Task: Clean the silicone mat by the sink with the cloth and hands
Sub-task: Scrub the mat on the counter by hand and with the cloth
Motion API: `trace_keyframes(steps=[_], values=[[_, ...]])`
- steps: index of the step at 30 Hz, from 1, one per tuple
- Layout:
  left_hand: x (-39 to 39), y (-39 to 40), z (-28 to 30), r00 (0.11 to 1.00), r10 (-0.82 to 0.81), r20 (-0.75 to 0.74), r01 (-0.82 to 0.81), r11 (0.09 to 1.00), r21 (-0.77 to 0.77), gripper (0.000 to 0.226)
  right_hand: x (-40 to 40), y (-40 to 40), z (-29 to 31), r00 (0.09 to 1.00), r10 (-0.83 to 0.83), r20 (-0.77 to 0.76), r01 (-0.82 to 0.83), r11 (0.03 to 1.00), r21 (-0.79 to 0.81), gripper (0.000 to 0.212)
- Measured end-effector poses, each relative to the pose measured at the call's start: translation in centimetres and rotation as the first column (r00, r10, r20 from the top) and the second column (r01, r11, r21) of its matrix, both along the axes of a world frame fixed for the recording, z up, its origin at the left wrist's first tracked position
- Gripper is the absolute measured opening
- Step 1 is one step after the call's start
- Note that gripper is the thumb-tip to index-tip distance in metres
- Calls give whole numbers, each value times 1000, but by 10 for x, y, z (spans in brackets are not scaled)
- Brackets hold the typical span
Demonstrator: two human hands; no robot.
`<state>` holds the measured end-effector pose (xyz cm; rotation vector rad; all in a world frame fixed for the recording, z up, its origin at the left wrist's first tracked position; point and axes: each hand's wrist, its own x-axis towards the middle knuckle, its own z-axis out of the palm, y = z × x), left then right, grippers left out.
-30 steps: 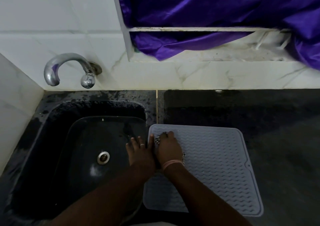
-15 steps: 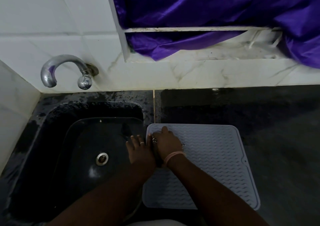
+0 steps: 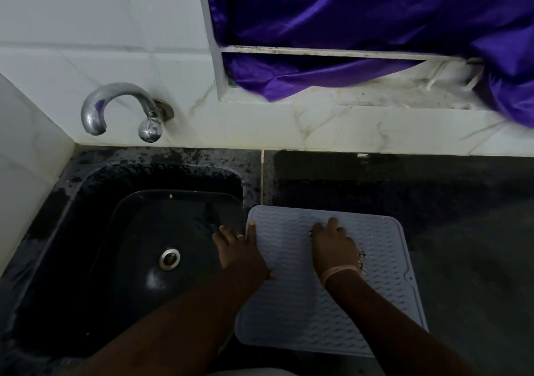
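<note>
A pale grey silicone mat [image 3: 384, 297] with a wavy ridged surface lies flat on the dark counter, just right of the sink. My left hand [image 3: 239, 251] rests flat on the mat's left edge, fingers spread, partly over the sink rim. My right hand [image 3: 333, 248] presses down near the mat's middle, on top of a checked cloth [image 3: 361, 258]. Only a small dark-and-white bit of that cloth shows at the hand's right side and by the fingertips; the rest is hidden under the palm.
A black sink [image 3: 138, 260] with a steel drain [image 3: 170, 258] is on the left. A chrome tap [image 3: 115, 107] sticks out of the white tiled wall above it. Purple fabric [image 3: 361, 14] hangs over the window ledge behind. Dark wet counter [image 3: 476, 245] extends right.
My right hand has slid with the cloth from the mat's left edge rightward to its middle. My left hand has stayed at the left edge, with a finger now stretched along it.
</note>
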<state>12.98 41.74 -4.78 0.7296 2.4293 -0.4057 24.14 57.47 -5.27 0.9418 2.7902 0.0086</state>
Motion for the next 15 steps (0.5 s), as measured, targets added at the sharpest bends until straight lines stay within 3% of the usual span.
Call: trace_keyframes(steps=[4, 10, 15], values=[[1, -4, -3, 999, 31, 33, -35, 993, 115, 138, -18, -20, -4, 972, -220, -86, 199, 959, -204, 33], [-4, -38, -25, 976, 128, 179, -195, 876, 442, 136, -52, -57, -11, 947, -275, -166, 209, 920, -333, 34], [-5, -35, -31, 984, 105, 145, -158, 886, 436, 136, -71, -64, -12, 939, -275, -208, 185, 910, -372, 32]])
